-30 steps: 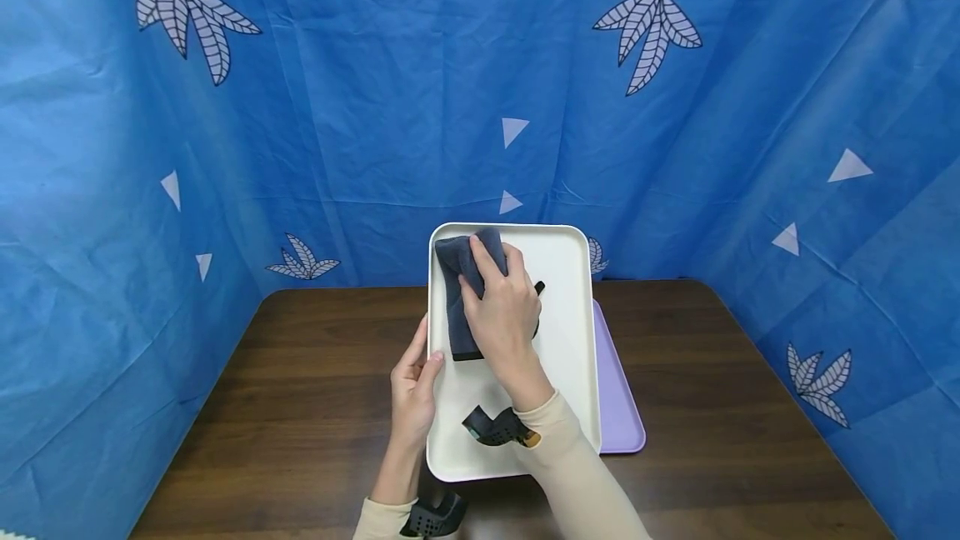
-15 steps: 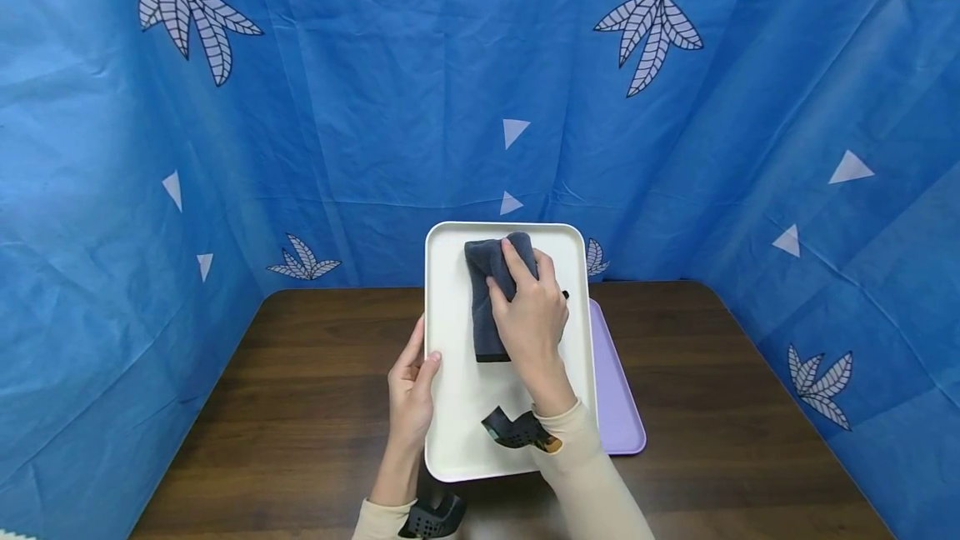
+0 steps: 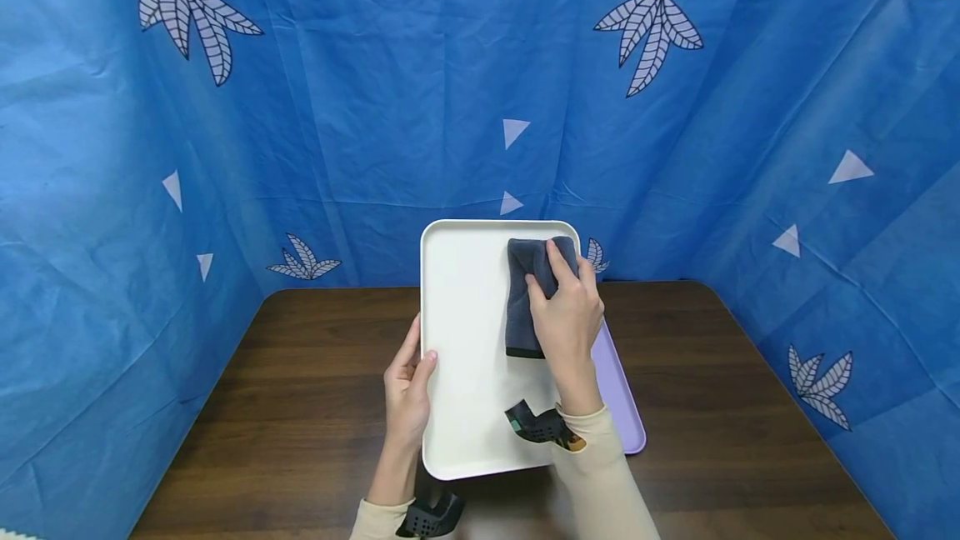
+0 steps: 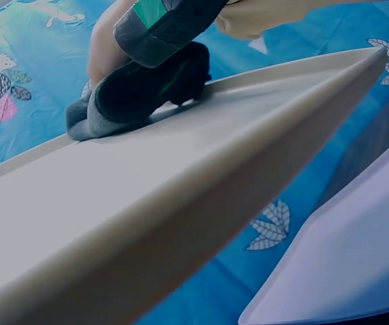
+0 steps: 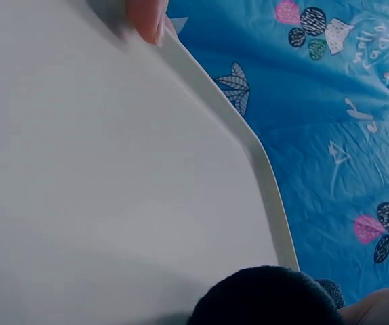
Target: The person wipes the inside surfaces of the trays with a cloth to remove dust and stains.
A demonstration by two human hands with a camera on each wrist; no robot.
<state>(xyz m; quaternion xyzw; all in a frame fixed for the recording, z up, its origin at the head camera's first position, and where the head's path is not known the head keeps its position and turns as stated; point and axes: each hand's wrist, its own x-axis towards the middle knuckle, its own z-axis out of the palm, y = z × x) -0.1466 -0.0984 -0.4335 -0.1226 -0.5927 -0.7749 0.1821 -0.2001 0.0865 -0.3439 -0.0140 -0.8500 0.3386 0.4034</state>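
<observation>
A white rectangular tray (image 3: 468, 298) is held up over the table, tilted toward the head camera. My left hand (image 3: 407, 394) grips its left rim, thumb on the front and fingers behind. In my right hand (image 3: 567, 315) is a folded dark grey cloth (image 3: 522, 307), pressed on the tray's upper right part beside the rim. The left wrist view shows the cloth (image 4: 113, 108) bunched on the tray surface (image 4: 147, 162). At the bottom of the right wrist view the cloth (image 5: 262, 298) appears dark, and the left thumb (image 5: 147, 17) sits over the rim at the top.
A purple tray (image 3: 617, 394) lies on the brown wooden table (image 3: 315, 407), partly hidden behind the white one. Blue patterned fabric (image 3: 390, 107) hangs behind the table and along both sides.
My right hand has slid the cloth rightward across the white tray, from its left side to the right rim. The tray has shifted slightly left in my left hand.
</observation>
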